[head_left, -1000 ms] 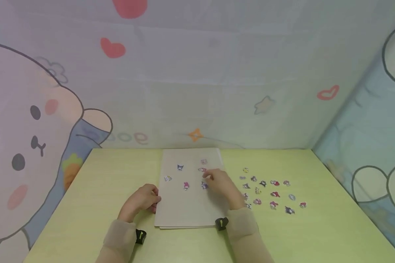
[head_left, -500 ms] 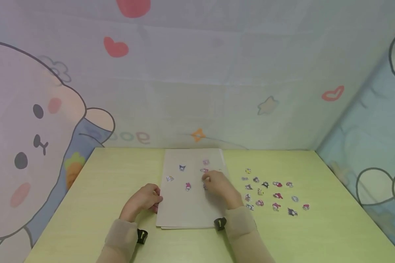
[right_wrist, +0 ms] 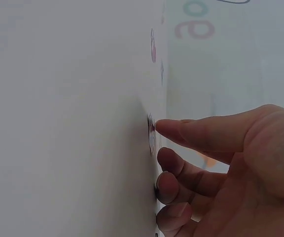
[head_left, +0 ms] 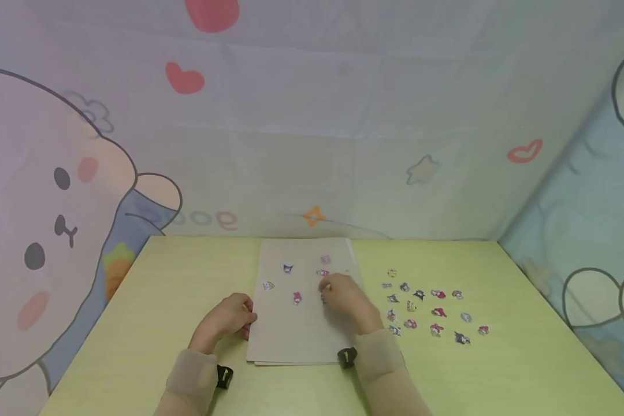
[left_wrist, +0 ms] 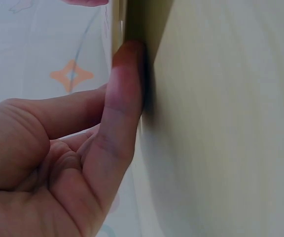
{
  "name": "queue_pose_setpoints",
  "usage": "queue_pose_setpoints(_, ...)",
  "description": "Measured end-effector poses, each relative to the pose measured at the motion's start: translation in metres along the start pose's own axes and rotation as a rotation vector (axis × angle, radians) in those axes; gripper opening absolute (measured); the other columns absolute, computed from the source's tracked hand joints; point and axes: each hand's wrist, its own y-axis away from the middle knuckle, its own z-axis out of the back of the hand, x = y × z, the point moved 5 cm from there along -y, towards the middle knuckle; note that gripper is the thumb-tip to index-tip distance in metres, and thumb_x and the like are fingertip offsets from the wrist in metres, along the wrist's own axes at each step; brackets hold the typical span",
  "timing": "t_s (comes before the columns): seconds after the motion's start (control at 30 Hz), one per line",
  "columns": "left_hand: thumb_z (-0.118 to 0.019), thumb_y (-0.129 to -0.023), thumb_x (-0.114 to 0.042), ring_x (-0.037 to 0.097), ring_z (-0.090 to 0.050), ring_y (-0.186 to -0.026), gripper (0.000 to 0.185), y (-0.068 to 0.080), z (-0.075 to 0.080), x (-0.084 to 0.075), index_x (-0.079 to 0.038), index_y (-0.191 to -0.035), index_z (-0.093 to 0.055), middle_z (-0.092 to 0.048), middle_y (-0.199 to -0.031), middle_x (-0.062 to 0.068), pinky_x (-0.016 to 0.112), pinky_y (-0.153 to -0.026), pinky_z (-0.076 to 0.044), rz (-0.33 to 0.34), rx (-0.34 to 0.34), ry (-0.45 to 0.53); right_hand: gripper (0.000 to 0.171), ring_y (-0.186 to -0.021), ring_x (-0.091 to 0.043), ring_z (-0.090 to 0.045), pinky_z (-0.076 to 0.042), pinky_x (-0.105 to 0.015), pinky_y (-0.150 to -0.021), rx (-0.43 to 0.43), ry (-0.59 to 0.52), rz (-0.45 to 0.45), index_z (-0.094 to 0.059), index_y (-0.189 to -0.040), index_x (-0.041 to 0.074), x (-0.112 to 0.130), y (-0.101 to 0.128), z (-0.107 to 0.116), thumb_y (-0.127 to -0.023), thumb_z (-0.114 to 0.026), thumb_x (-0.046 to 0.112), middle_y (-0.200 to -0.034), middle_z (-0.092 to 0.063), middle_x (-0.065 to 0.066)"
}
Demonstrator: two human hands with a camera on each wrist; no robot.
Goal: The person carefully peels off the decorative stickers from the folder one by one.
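White paper sheets [head_left: 291, 335], stacked slightly out of line, lie at the middle of the table. My left hand [head_left: 226, 315] pinches their left edge; in the left wrist view a finger [left_wrist: 120, 98] reaches under the lifted edge. Over the right half of the paper is my right hand [head_left: 347, 297], its thumb tip on a small flat sticker [right_wrist: 151, 136] and the other fingertips bent against the sheet. From the head view that dark purple sticker is mostly hidden. Several cartoon stickers lie nearby on the paper, including a pink one [head_left: 297, 298] and a dark one [head_left: 288, 268].
Several loose cartoon stickers, such as a red one [head_left: 438, 312] and a dark one [head_left: 461, 338], are spread on the pale yellow table [head_left: 187, 271] right of the paper. A printed cloth backdrop [head_left: 312, 162] rises behind the table's far edge.
My right hand has shifted slightly left over the paper, covering most of the purple sticker that showed before. The left hand stays at the paper's edge, and the head view has shifted slightly.
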Motion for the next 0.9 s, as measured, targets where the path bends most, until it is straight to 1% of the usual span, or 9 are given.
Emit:
queue_pose_setpoints(0.17,-0.059,-0.095,0.001,0.019,-0.062,-0.058,0.006,0.0000,0.0001,0.0004,0.002,-0.094,-0.053,-0.060,-0.076,0.012,0.028,-0.055,-0.052,0.004,0.005,0.001,0.020,-0.120,-0.036,-0.054,-0.038,-0.047,-0.105,-0.011,0.004,-0.001,-0.069,-0.107,0.001,-0.0016,-0.0005,-0.0023,-0.093,-0.056,0.004,-0.118,-0.064,-0.018)
queue_pose_setpoints(0.33,-0.059,-0.095,0.001,0.019,-0.062,-0.057,0.006,0.0009,-0.0010,0.0006,0.001,-0.094,-0.054,-0.060,-0.075,0.012,0.029,-0.055,-0.051,0.002,0.002,-0.002,0.019,-0.116,-0.035,-0.056,-0.042,-0.047,-0.100,-0.003,-0.004,-0.017,-0.070,-0.104,0.004,-0.0045,-0.0008,-0.0054,-0.093,-0.054,0.003,-0.115,-0.065,-0.015)
queue_pose_setpoints(0.57,-0.059,-0.094,0.002,0.019,-0.062,-0.057,0.005,0.0022,-0.0013,0.0002,0.002,-0.095,-0.054,-0.061,-0.076,0.013,0.030,-0.055,-0.053,-0.008,-0.003,0.006,0.022,-0.120,-0.036,-0.055,-0.040,-0.048,-0.103,0.004,0.021,0.001,-0.068,-0.111,0.005,-0.0060,-0.0045,-0.0056,-0.092,-0.058,0.002,-0.120,-0.065,-0.016)
queue_pose_setpoints(0.63,-0.059,-0.094,0.002,0.019,-0.062,-0.057,0.005,0.0027,-0.0011,-0.0005,0.002,-0.095,-0.054,-0.061,-0.076,0.013,0.031,-0.055,-0.053,-0.010,-0.003,0.008,0.023,-0.120,-0.036,-0.054,-0.039,-0.048,-0.104,0.008,0.026,-0.007,-0.069,-0.109,0.005,-0.0062,-0.0051,-0.0049,-0.090,-0.059,0.001,-0.121,-0.064,-0.016)
queue_pose_setpoints(0.8,-0.059,-0.094,0.002,0.019,-0.062,-0.057,0.006,0.0021,-0.0002,-0.0010,0.002,-0.095,-0.054,-0.062,-0.076,0.013,0.030,-0.055,-0.053,-0.009,-0.004,0.000,0.022,-0.117,-0.035,-0.056,-0.041,-0.048,-0.101,0.021,0.050,-0.012,-0.070,-0.101,0.008,-0.0049,-0.0059,-0.0048,-0.086,-0.059,-0.003,-0.118,-0.065,-0.015)
queue_pose_setpoints(0.9,-0.059,-0.094,0.002,0.019,-0.062,-0.057,0.006,0.0013,0.0003,-0.0007,0.002,-0.095,-0.054,-0.062,-0.076,0.013,0.030,-0.055,-0.052,-0.007,-0.005,-0.002,0.023,-0.116,-0.036,-0.056,-0.042,-0.048,-0.100,0.023,0.065,-0.002,-0.071,-0.102,0.007,-0.0033,-0.0066,-0.0051,-0.085,-0.059,-0.003,-0.117,-0.065,-0.016)
